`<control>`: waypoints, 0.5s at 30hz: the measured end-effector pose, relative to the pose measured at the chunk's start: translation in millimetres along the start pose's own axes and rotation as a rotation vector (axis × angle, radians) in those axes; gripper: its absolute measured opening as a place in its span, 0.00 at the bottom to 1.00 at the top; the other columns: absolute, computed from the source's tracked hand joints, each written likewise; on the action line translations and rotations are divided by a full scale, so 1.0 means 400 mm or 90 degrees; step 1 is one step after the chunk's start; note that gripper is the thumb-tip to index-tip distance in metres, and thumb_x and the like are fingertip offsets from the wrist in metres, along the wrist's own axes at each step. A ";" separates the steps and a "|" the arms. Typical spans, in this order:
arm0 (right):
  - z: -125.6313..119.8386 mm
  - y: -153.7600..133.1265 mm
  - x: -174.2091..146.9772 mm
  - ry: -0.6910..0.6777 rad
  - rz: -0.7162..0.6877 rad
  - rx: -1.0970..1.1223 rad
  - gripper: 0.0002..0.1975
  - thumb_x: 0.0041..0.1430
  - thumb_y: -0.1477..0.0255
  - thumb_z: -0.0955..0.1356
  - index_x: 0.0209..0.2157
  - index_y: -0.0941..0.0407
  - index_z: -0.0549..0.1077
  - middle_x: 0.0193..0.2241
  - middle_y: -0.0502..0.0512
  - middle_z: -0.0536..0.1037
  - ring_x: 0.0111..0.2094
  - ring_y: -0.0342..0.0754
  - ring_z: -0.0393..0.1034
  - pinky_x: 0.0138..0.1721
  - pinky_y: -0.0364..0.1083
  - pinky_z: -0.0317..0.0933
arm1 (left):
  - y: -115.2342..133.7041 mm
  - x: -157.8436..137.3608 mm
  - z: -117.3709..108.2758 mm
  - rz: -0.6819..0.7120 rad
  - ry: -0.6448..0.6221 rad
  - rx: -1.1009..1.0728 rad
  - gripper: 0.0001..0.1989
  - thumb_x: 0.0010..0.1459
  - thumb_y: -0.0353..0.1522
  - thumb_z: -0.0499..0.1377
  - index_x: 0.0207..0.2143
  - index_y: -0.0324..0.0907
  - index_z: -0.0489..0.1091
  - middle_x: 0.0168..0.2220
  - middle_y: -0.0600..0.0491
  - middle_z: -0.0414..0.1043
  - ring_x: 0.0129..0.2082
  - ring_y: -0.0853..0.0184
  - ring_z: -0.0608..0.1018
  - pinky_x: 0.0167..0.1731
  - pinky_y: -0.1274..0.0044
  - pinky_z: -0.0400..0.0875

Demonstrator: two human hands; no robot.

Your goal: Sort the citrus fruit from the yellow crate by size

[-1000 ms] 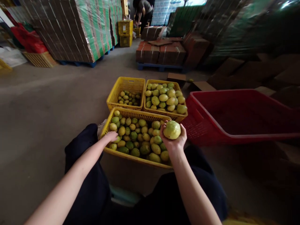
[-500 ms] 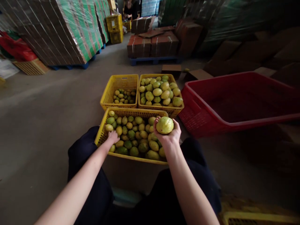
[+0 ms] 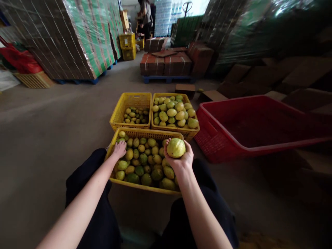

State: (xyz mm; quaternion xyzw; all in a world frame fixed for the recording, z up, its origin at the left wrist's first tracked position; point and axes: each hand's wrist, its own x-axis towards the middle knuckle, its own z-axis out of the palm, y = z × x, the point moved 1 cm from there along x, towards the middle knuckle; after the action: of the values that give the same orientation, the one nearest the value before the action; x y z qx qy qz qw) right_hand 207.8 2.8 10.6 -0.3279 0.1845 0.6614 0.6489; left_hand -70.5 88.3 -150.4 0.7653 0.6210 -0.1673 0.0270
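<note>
Head view: just right of the frame's centre, the right hand (image 3: 181, 162) is cupped palm-up under a large yellow-green fruit (image 3: 176, 148), fingers curled round its sides, above the right end of the near yellow crate (image 3: 145, 187). The fruit looks firm and fairly weighty, its waxy skin perhaps slightly slippery and easily bruised, so it is best held round its widest part with the palm beneath. Left of centre, the left hand (image 3: 120, 149) is over the smaller fruits (image 3: 143, 159); I cannot tell whether it pinches one
</note>
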 end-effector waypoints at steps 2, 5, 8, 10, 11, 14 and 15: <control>0.015 0.016 -0.003 0.008 0.019 -0.008 0.11 0.55 0.66 0.64 0.38 0.56 0.72 0.26 0.53 0.79 0.28 0.47 0.76 0.28 0.45 0.74 | -0.005 0.034 -0.025 -0.026 0.034 -0.006 0.24 0.62 0.27 0.49 0.61 0.38 0.62 0.60 0.38 0.62 0.59 0.52 0.65 0.55 0.65 0.64; 0.024 0.035 0.005 0.006 0.034 -0.033 0.09 0.56 0.67 0.64 0.37 0.55 0.71 0.26 0.53 0.80 0.28 0.47 0.77 0.28 0.46 0.74 | -0.008 0.090 -0.058 -0.076 0.055 -0.014 0.27 0.60 0.23 0.49 0.62 0.38 0.62 0.61 0.37 0.61 0.56 0.52 0.68 0.49 0.68 0.69; 0.011 0.042 0.025 0.008 0.037 -0.037 0.09 0.54 0.67 0.65 0.36 0.55 0.72 0.25 0.53 0.80 0.28 0.48 0.77 0.30 0.49 0.75 | -0.004 0.129 -0.072 -0.118 0.067 -0.024 0.27 0.59 0.22 0.48 0.61 0.36 0.61 0.63 0.34 0.58 0.54 0.50 0.71 0.47 0.68 0.70; -0.002 0.038 0.039 -0.001 0.029 -0.040 0.08 0.53 0.67 0.66 0.35 0.54 0.72 0.25 0.53 0.80 0.28 0.49 0.77 0.32 0.50 0.75 | -0.002 0.146 -0.073 -0.135 0.070 -0.033 0.26 0.60 0.22 0.47 0.61 0.34 0.61 0.61 0.32 0.60 0.54 0.49 0.71 0.47 0.68 0.69; -0.008 0.035 0.044 -0.017 0.021 -0.051 0.08 0.53 0.67 0.66 0.34 0.54 0.72 0.26 0.53 0.80 0.29 0.49 0.77 0.32 0.50 0.75 | -0.002 0.153 -0.073 -0.141 0.068 -0.039 0.26 0.60 0.22 0.48 0.61 0.34 0.61 0.59 0.31 0.62 0.55 0.49 0.71 0.48 0.68 0.69; -0.014 0.026 0.047 -0.058 -0.001 -0.085 0.07 0.52 0.66 0.67 0.33 0.53 0.71 0.28 0.54 0.81 0.30 0.50 0.77 0.33 0.53 0.76 | -0.009 0.171 -0.073 -0.162 0.050 -0.063 0.24 0.59 0.26 0.54 0.59 0.34 0.63 0.57 0.31 0.65 0.52 0.51 0.74 0.46 0.70 0.70; -0.011 0.024 0.043 -0.052 0.001 -0.083 0.07 0.52 0.66 0.67 0.33 0.54 0.71 0.28 0.54 0.81 0.30 0.51 0.77 0.32 0.54 0.76 | -0.012 0.175 -0.074 -0.172 0.041 -0.073 0.24 0.59 0.28 0.56 0.58 0.33 0.63 0.57 0.30 0.64 0.51 0.51 0.75 0.45 0.70 0.71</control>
State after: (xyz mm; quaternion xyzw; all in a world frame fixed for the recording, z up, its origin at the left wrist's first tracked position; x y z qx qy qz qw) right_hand 200.1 11.6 -6.1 -0.3417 0.1148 0.6855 0.6326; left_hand -56.3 162.7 -141.9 0.6768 0.7274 -0.1094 0.0281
